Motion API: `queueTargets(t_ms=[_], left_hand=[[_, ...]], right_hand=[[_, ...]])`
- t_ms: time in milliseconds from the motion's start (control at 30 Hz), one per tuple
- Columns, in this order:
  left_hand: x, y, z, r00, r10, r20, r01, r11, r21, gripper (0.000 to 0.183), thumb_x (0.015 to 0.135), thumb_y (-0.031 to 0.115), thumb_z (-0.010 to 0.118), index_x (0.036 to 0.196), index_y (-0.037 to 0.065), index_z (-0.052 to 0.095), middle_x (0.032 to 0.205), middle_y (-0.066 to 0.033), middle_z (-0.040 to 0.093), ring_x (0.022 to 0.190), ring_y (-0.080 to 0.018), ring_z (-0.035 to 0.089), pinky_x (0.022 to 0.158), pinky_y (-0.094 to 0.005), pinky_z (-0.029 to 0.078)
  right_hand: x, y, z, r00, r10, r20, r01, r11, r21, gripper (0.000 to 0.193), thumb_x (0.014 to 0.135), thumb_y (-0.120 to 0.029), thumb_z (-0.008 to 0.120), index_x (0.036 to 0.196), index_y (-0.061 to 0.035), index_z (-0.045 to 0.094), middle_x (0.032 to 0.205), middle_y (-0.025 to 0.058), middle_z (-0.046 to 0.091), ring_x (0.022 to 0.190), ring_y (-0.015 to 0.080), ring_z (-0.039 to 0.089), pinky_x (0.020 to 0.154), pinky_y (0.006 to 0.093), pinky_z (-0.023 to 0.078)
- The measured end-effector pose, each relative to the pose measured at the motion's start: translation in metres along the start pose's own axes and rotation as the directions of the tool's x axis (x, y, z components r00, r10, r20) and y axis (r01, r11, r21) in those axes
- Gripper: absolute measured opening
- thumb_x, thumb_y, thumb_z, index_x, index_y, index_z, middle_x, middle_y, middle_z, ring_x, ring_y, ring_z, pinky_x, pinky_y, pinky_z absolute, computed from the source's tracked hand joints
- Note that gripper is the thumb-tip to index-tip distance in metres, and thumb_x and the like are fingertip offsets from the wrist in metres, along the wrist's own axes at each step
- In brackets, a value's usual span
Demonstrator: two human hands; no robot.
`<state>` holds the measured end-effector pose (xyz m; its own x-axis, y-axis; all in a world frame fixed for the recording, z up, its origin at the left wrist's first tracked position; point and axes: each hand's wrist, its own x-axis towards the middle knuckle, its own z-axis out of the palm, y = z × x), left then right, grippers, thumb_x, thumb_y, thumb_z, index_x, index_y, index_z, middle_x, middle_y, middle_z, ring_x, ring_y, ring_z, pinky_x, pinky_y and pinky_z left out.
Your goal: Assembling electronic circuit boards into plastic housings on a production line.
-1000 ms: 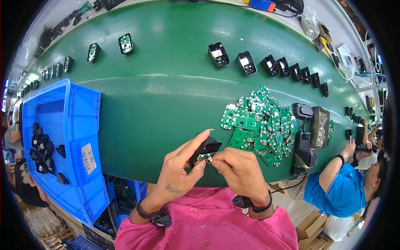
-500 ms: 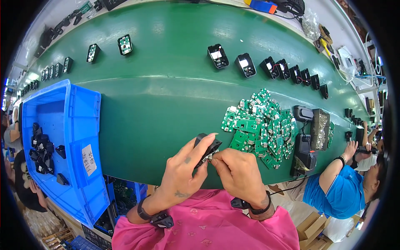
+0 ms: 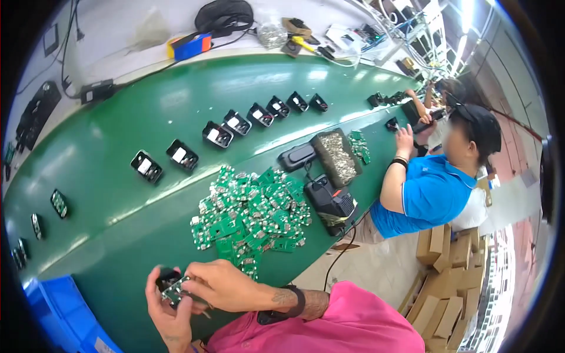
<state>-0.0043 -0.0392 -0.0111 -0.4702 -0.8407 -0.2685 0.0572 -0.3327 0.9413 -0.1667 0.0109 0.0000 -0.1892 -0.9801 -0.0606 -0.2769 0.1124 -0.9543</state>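
Low at the front, my left hand is wrapped round a small black plastic housing. A green circuit board lies at the housing's open side, tilted; how deep it sits cannot be made out. My right hand reaches across from the right with its fingertips closed on the board's edge. Just beyond my hands is a heap of loose green circuit boards.
Black housings stand in a row along the green table. Right of the heap are a black corded device and a tray of small metal parts. A blue bin is at lower left. A co-worker in blue sits at right.
The view has swung to the right, so the blue bin slid to the lower left and the co-worker shows more fully. My hands remain together at the housing, and its board shows more plainly.
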Motion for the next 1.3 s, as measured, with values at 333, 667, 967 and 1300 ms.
queueTargets(t_ms=[333, 667, 967, 1300], left_hand=[[0.012, -0.022, -0.010, 0.977, 0.213, 0.010, -0.213, 0.971, 0.112, 0.072, 0.074, -0.002, 0.077, 0.137, 0.002, 0.042, 0.110, -0.0125, 0.062, 0.097, -0.0183, 0.063, 0.081, -0.0285, 0.055], [0.016, -0.037, -0.016, 0.938, 0.341, 0.060, -0.346, 0.925, 0.154, 0.055, 0.081, 0.005, 0.077, 0.130, 0.000, 0.051, 0.127, -0.0176, 0.059, 0.112, -0.0231, 0.060, 0.096, -0.0336, 0.050], [0.025, -0.032, 0.018, 0.764, 0.645, 0.003, -0.559, 0.661, 0.501, 0.038, 0.082, -0.004, 0.063, 0.120, 0.000, 0.063, 0.118, -0.0215, 0.066, 0.104, -0.0312, 0.067, 0.087, -0.0339, 0.054], [0.006, -0.014, 0.007, 0.947, 0.304, 0.106, -0.292, 0.949, -0.119, 0.049, 0.091, -0.011, 0.051, 0.139, -0.002, 0.044, 0.130, -0.0158, 0.056, 0.106, -0.0187, 0.063, 0.086, -0.0290, 0.053]], right_hand=[[-0.017, 0.000, 0.013, 0.992, -0.048, -0.119, 0.079, 0.959, 0.273, 0.017, 0.092, -0.015, 0.067, 0.094, 0.0015, 0.065, 0.075, 0.0080, 0.062, 0.061, 0.0134, 0.060, 0.054, 0.0285, 0.045], [-0.004, 0.001, 0.001, 0.992, -0.126, 0.026, 0.120, 0.977, 0.176, 0.026, 0.093, -0.021, 0.066, 0.078, -0.0004, 0.059, 0.068, 0.0100, 0.056, 0.060, 0.0258, 0.058, 0.053, 0.0354, 0.044], [-0.021, -0.006, -0.004, 0.972, -0.202, -0.120, 0.185, 0.973, -0.138, 0.010, 0.087, -0.011, 0.068, 0.082, -0.0026, 0.065, 0.070, 0.0123, 0.061, 0.058, 0.0288, 0.060, 0.051, 0.0379, 0.044], [-0.011, -0.007, 0.002, 0.971, -0.139, -0.195, 0.102, 0.977, -0.189, 0.022, 0.092, -0.013, 0.067, 0.073, -0.0022, 0.063, 0.062, 0.0105, 0.058, 0.049, 0.0266, 0.055, 0.045, 0.0372, 0.040]])
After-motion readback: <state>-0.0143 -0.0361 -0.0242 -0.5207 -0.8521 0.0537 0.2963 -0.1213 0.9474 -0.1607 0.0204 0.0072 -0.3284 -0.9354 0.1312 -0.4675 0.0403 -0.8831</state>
